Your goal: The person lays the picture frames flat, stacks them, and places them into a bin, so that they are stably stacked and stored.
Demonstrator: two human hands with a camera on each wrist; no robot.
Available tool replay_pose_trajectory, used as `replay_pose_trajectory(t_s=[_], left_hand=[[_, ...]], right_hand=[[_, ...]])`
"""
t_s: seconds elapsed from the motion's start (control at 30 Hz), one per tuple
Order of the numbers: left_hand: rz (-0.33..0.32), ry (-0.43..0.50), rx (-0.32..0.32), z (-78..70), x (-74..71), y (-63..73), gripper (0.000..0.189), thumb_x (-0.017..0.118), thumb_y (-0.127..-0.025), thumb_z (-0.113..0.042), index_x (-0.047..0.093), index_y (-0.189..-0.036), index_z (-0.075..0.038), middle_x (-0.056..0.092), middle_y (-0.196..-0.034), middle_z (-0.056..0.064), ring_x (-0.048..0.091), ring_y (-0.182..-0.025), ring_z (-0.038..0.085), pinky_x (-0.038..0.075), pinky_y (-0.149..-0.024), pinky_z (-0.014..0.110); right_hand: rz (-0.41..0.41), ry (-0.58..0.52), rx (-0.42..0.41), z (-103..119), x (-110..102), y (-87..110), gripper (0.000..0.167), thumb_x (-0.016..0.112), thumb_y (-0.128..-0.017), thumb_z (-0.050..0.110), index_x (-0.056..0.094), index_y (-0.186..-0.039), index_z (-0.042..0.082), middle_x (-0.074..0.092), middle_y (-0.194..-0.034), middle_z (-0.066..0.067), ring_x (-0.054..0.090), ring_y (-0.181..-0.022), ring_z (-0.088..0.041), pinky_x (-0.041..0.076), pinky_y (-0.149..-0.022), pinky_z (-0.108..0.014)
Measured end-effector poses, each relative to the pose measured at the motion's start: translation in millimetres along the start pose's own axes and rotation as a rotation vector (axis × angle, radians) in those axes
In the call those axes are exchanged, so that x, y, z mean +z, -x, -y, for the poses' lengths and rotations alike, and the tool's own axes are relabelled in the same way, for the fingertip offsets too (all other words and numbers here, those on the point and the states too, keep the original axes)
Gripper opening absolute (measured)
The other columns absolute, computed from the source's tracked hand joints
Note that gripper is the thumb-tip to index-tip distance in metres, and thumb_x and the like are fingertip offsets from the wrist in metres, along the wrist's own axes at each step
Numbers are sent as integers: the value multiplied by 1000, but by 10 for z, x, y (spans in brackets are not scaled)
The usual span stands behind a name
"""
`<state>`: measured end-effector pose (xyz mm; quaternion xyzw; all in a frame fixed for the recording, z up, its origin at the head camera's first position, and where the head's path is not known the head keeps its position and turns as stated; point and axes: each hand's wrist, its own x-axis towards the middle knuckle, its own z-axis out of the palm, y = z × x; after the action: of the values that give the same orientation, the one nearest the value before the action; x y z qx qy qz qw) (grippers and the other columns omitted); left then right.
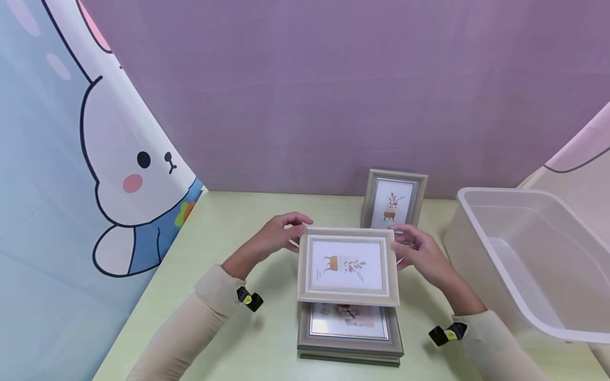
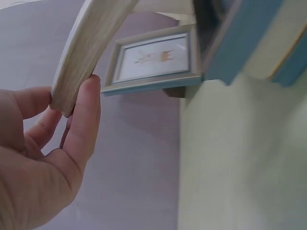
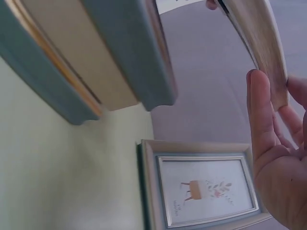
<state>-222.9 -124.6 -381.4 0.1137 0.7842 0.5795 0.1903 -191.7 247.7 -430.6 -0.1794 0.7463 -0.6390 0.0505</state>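
A cream picture frame (image 1: 348, 267) with a potted-plant print is held up by both hands, tilted over a stack of frames. My left hand (image 1: 281, 233) pinches its far left corner; in the left wrist view, thumb and fingers (image 2: 86, 115) grip the frame's edge. At the far right corner, my right hand (image 1: 419, 251) pinches the opposite edge, which the right wrist view shows too. Below lies the stack of grey-brown picture frames (image 1: 350, 341), partly hidden by the held one. Behind stands an upright picture frame (image 1: 394, 201) with a similar print, its bottom hidden.
A large white plastic bin (image 1: 491, 248) stands at the right of the pale green table (image 1: 229, 222). A purple backdrop (image 1: 333, 95) rises behind the table, and a rabbit-printed cloth (image 1: 128, 159) hangs on the left.
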Motion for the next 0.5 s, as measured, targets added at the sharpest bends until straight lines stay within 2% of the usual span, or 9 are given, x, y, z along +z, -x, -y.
replay_pose_trajectory(t_s=[0.2,0.5], left_hand=[[37,-6,-62,156,93,-8,29,56,-104,-18,63,-130,-7,63,-115,14,72,-88,20,65,-76,39],[119,-18,-97,286,182,41,32,53,-105,-17,58,-133,-2,62,-115,16,71,-84,20,65,-76,38]], right_hand=[[17,-8,113,-84,7,89,30,62,-102,12,56,-131,15,69,-98,4,70,-69,-17,63,-59,-39],[63,-39,179,-209,25,201,22,61,-102,13,56,-122,7,63,-94,-1,70,-72,-18,64,-60,-39]])
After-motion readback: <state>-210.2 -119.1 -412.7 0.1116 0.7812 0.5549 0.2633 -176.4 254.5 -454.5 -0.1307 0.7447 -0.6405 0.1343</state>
